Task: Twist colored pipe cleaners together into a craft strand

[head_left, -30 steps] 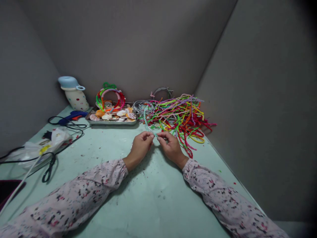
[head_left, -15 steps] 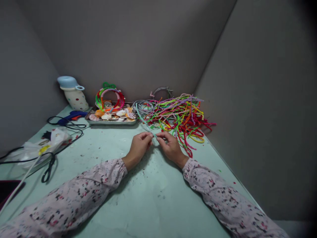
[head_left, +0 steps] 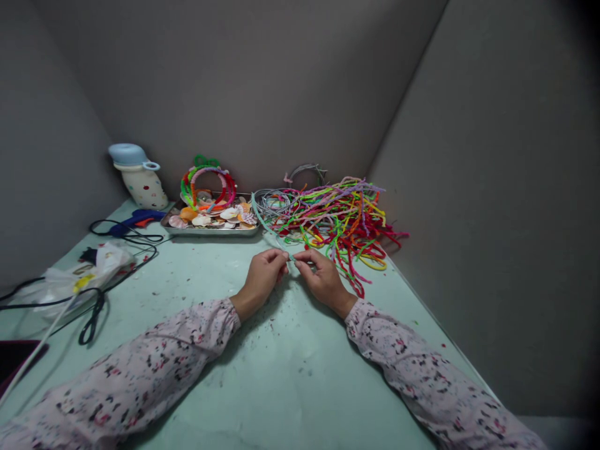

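Note:
Over the middle of the table, my left hand [head_left: 265, 274] and my right hand [head_left: 322, 278] face each other with fingertips almost touching. Both pinch a pale teal pipe cleaner [head_left: 266, 226], whose long free end curves up and away to the left. Its short stretch between the fingertips is partly hidden by them. Beyond my hands lies a heap of coloured pipe cleaners [head_left: 344, 215], mostly red, green, pink and yellow. A coil of grey wire [head_left: 274, 203] rests at the heap's left side.
A metal tray [head_left: 215, 232] of seashells [head_left: 201, 220] stands at the back, with colourful wrapped hoops [head_left: 230, 187] on it. Left of it are a bottle [head_left: 143, 187], a blue tool [head_left: 135, 220], black cables [head_left: 100, 309] and a plastic bag [head_left: 105, 262]. Grey walls enclose the table [head_left: 281, 387].
The free end of the teal pipe cleaner has swung slightly left. My fingertips have shifted a little around it, and both hands otherwise keep their place.

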Motion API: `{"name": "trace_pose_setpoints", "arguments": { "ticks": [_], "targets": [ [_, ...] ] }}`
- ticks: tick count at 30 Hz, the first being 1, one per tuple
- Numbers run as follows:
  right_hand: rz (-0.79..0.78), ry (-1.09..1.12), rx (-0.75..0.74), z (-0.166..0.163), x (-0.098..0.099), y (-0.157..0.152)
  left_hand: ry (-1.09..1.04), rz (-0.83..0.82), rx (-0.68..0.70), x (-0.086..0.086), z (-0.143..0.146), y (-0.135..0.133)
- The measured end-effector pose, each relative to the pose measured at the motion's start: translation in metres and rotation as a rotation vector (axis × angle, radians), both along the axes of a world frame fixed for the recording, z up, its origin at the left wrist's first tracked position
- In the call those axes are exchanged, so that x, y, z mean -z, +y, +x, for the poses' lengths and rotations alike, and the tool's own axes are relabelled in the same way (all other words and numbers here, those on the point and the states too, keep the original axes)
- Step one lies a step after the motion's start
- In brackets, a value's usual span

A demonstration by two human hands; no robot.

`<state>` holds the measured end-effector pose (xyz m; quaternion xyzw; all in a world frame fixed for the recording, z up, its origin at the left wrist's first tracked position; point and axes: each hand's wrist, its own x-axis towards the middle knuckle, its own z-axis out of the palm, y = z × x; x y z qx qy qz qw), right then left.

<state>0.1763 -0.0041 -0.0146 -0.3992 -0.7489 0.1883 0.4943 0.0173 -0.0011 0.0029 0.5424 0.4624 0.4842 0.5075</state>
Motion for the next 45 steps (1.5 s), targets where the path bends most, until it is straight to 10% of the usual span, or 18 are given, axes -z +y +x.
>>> {"name": "trace_pose_setpoints", "arguments": {
  "ticks": [45],
  "targets": [
    [-0.022,0.004,-0.003,-0.0008,0.0009,0.0004,-0.109,-0.047,0.067,0.0028,-0.0003,0.0017]
  ]
}}
